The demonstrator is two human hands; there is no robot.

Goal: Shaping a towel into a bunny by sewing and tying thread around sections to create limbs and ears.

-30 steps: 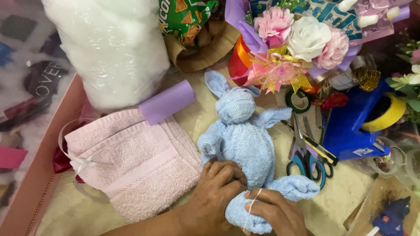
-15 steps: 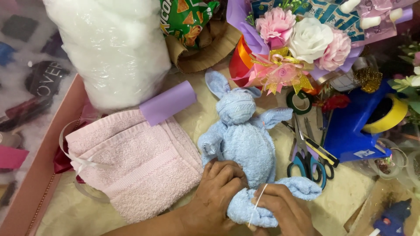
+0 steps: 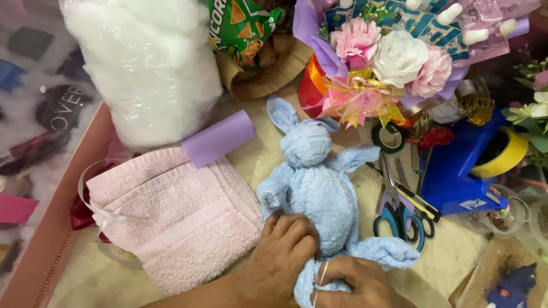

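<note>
A light blue towel rabbit [image 3: 315,188] lies on the table with its ears pointing away from me. My left hand [image 3: 282,256] presses on the rabbit's lower body, fingers curled over the cloth. My right hand [image 3: 357,282] grips the lower leg of the rabbit, with a thin white rubber band [image 3: 321,278] stretched over its fingers and around the cloth. The other leg [image 3: 388,251] sticks out to the right.
A folded pink towel [image 3: 171,214] lies left of the rabbit, a purple paper roll [image 3: 218,138] behind it, and a big bag of white stuffing [image 3: 142,63]. A flower bouquet [image 3: 388,63], blue-handled scissors [image 3: 397,211] and a blue tape dispenser [image 3: 462,165] crowd the right.
My right hand has shifted slightly on the rabbit's lower leg, and the rubber band now sits lower across its fingers. My left hand stays on the rabbit's body.
</note>
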